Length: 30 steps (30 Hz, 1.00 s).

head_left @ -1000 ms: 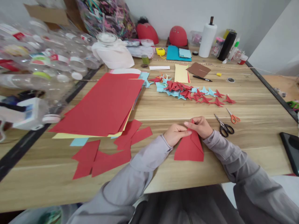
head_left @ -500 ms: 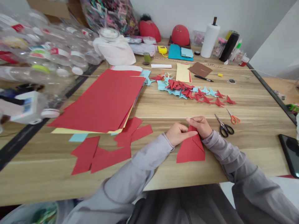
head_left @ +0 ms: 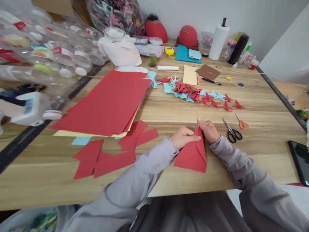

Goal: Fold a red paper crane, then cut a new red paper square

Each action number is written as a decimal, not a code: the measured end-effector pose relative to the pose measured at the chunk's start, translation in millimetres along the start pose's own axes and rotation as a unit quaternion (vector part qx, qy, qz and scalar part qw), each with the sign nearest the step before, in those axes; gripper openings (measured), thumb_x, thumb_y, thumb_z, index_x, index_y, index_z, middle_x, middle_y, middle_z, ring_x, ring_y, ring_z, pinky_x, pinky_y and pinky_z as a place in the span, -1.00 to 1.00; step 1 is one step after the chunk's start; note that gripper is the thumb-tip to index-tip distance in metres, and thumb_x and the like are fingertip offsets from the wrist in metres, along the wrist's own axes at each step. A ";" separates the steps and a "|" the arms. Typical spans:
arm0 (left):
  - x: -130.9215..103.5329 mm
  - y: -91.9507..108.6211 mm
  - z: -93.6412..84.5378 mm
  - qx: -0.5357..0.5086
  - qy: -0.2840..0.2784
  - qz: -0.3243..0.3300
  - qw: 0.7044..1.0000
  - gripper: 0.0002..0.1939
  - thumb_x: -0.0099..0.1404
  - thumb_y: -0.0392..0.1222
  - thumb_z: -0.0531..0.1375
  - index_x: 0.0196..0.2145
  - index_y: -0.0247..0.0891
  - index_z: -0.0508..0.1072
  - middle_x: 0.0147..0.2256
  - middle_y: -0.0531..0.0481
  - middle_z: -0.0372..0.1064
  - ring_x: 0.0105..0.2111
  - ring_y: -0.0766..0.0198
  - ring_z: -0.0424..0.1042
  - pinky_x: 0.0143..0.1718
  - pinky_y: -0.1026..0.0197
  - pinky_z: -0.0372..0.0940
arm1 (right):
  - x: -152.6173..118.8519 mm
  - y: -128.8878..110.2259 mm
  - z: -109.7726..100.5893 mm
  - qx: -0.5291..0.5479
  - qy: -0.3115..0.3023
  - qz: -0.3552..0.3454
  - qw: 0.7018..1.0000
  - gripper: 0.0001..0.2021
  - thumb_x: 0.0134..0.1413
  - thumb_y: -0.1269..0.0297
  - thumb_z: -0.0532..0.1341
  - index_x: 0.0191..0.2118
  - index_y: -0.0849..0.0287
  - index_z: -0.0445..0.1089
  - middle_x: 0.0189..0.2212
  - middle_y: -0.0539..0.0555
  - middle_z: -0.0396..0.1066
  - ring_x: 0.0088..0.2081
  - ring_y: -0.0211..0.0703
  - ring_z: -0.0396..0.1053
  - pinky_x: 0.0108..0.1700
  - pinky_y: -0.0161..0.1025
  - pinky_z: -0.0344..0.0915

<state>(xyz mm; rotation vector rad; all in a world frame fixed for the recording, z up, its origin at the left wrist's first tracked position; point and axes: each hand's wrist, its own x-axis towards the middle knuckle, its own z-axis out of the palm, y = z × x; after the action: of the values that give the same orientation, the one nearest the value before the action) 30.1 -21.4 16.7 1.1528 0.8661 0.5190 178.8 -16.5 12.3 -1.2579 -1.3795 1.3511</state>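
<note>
Here, pinches folded red paper in left hand. Touches its tip with right hand; cannot tell if gripping.

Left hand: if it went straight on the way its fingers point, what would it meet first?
Probably the right hand, near the wrist, just past the folded red paper that the left hand holds; depth is unclear.

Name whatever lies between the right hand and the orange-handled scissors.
In the head view, the black-handled scissors lie between the right hand and the orange-handled scissors, on the wooden tabletop.
</note>
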 end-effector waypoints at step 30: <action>0.9 3.1 -2.0 -0.077 0.029 -0.026 0.996 -0.64 -0.28 0.00 0.41 -0.70 -0.37 0.45 -0.72 0.08 0.28 -0.69 0.45 0.16 -0.62 0.32 0.01 | -1.8 -4.7 -1.2 -0.019 -0.056 0.027 0.998 -0.34 -0.13 -0.35 0.04 -0.83 0.16 0.16 -0.89 -0.08 0.04 -0.78 -0.42 -0.04 -0.70 -0.33 -0.13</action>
<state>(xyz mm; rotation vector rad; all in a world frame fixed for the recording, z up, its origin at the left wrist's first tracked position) 29.2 -18.4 19.0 0.9751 0.8883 0.5688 179.7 -17.7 17.3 -1.2691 -1.4628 1.4571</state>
